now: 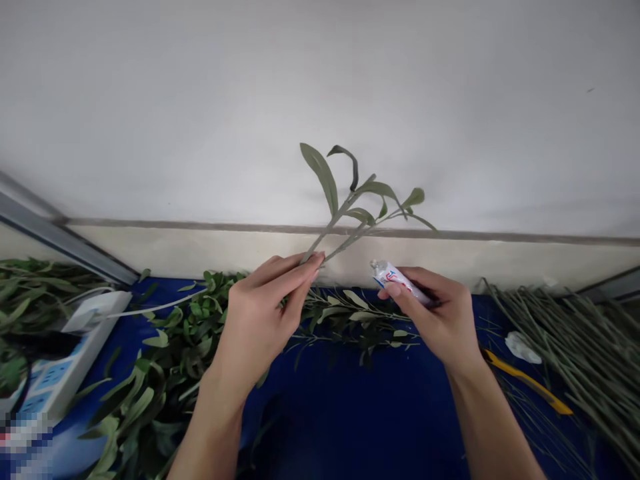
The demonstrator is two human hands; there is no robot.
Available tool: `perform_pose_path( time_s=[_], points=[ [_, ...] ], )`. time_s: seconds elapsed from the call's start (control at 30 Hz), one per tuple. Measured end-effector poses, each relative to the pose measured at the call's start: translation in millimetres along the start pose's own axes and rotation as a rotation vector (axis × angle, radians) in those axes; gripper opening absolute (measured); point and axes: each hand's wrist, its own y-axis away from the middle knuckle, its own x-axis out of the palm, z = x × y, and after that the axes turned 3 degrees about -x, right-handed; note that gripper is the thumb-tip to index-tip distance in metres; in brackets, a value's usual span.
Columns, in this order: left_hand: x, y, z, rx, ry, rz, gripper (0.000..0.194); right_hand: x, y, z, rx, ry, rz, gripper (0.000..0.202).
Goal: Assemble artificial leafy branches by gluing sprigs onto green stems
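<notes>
While your left hand (pixel 267 310) pinches two leafy stems (pixel 336 217) between thumb and fingers above the blue desk (pixel 360 407), your right hand (pixel 443 310) curls its fingers around a small tube (pixel 399 277), thumb on its side. The tube's tip is near the stems, apart from them. Foliage (pixel 133 400) lies at your left beside a power strip (pixel 93 360); bare stalks (pixel 575 347) and a yellow tool (pixel 530 382) lie to your right.
</notes>
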Motion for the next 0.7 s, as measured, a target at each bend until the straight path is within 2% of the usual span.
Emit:
perform_pose_path(
  time_s=[0.13,0.23,0.43,0.7],
  points=[
    [1.6,2,0,0.096,-0.064,-0.088,0.032,4,1,6,0.024,0.003,-0.078,0.018],
    [2.8,1,0,0.193,-0.104,-0.112,0.034,6,2,10,0.025,0.019,-0.094,0.018],
    [5.3,1,-2,0.273,-0.11,-0.072,0.034,7,2,13,0.012,0.023,-0.061,0.018],
    [7.5,3,-2,0.297,-0.095,-0.04,0.038,7,2,11,-0.009,0.045,-0.052,0.018]
  ],
)
